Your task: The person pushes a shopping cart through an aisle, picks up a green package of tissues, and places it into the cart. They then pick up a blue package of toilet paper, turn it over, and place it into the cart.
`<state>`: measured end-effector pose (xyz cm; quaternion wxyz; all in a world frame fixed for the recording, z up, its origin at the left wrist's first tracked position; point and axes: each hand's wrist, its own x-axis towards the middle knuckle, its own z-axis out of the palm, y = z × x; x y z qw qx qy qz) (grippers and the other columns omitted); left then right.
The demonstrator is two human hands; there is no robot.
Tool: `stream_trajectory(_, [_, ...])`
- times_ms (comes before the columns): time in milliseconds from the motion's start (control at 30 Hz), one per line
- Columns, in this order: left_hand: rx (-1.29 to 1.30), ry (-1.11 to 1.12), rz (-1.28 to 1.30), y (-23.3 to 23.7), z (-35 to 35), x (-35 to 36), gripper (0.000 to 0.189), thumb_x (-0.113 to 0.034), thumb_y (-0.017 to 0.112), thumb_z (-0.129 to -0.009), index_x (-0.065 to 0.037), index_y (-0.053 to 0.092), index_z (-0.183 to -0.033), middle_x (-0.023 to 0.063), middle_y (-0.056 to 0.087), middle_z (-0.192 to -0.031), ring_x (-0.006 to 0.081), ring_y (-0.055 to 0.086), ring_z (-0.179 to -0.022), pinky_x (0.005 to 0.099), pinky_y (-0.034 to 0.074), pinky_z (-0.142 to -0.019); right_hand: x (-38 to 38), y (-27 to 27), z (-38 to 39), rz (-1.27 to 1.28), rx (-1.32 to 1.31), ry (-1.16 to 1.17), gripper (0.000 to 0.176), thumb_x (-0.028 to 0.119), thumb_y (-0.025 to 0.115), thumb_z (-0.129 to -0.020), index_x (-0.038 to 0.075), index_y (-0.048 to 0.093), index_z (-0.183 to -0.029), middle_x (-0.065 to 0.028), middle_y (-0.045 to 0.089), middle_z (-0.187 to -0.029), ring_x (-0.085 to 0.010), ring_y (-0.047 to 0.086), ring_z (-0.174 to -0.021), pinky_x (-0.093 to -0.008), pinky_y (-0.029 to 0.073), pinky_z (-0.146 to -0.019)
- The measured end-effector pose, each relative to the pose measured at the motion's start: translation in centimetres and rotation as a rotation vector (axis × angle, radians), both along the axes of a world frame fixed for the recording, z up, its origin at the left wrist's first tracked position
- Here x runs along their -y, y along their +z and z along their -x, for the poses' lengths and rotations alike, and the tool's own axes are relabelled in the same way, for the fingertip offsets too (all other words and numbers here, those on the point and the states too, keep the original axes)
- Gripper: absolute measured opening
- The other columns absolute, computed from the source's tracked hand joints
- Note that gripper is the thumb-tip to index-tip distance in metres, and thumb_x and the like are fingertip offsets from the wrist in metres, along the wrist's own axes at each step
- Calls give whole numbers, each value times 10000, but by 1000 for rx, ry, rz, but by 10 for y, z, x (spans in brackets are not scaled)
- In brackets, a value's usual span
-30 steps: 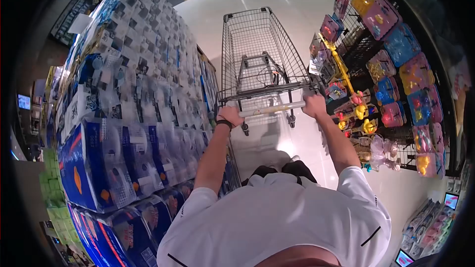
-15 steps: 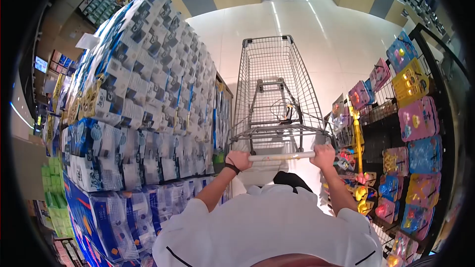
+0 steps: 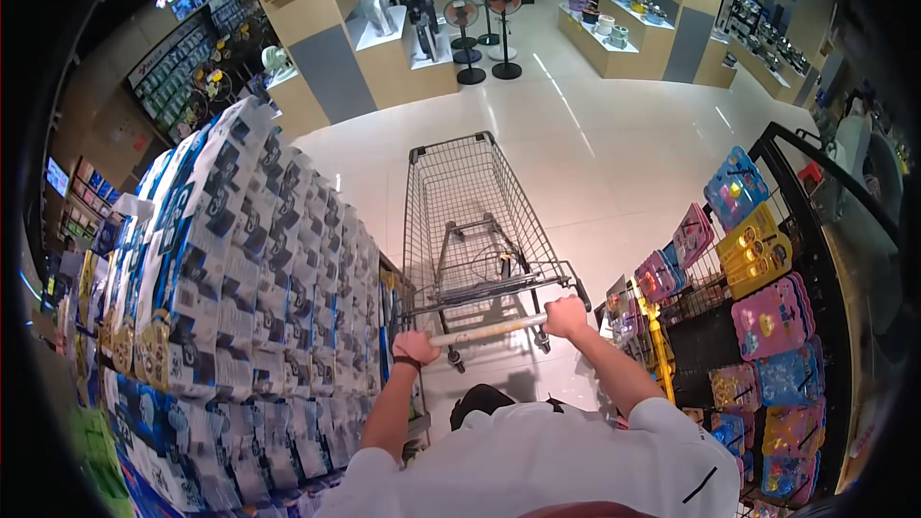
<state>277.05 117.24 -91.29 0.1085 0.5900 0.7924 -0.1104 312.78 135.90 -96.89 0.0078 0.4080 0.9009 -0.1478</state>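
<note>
Both my hands are wrapped round the pale handle bar (image 3: 489, 331) of a wire shopping cart (image 3: 470, 201). My left hand (image 3: 416, 347) is closed on the bar's left end, with a dark band at the wrist. At the right end, my right hand (image 3: 566, 317) grips the same bar. The cart's basket holds no goods that I can see, and its frame and wheels show through the mesh. It points ahead and slightly left, its left side close to a tall stack of packs.
Tall stacks of wrapped white and blue packs (image 3: 259, 259) line the left. A black rack (image 3: 782, 173) of colourful carded items (image 3: 767, 312) stands on the right. Ahead are pale floor, standing fans (image 3: 503, 0) and wooden display stands (image 3: 403, 72).
The view has tilted up, bringing more of the fans and displays into sight. The cart has turned a little left, and its handle now slants. Both hands keep their grip.
</note>
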Motion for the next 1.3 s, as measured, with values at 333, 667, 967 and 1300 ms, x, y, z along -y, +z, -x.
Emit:
stream_trajectory(333, [47,-15,79,2,44,1,315,-446,697,-726,-163,780,-835,136,763,-832,324,755,-806,485,595,-743,-29,41,44,431,206,166,330,300,670,-722,32,782,-879,-215,759,-896,-398,745,-876,-480,594,-826])
stream_trajectory(667, [33,37,78,-12,112,-127,344,-469,733,-711,-190,800,-901,166,759,-811,366,761,-805,486,611,-763,-158,24,110,180,142,108,237,317,666,-653,110,751,-731,-152,720,-704,-376,724,-679,-482,588,-621])
stream_trajectory(967, [28,115,-30,2,180,-310,359,-480,724,-754,-179,810,-930,171,765,-866,366,754,-840,484,598,-792,-346,11,206,92,125,79,265,318,701,-623,102,774,-759,-169,734,-753,-384,732,-744,-483,596,-682])
stream_trajectory(1300, [-58,239,24,-2,245,-442,385,-536,683,-790,-210,812,-950,118,779,-871,323,763,-844,456,607,-791,-509,9,296,-19,39,218,205,277,652,-656,109,747,-727,-173,710,-704,-397,714,-696,-486,584,-670])
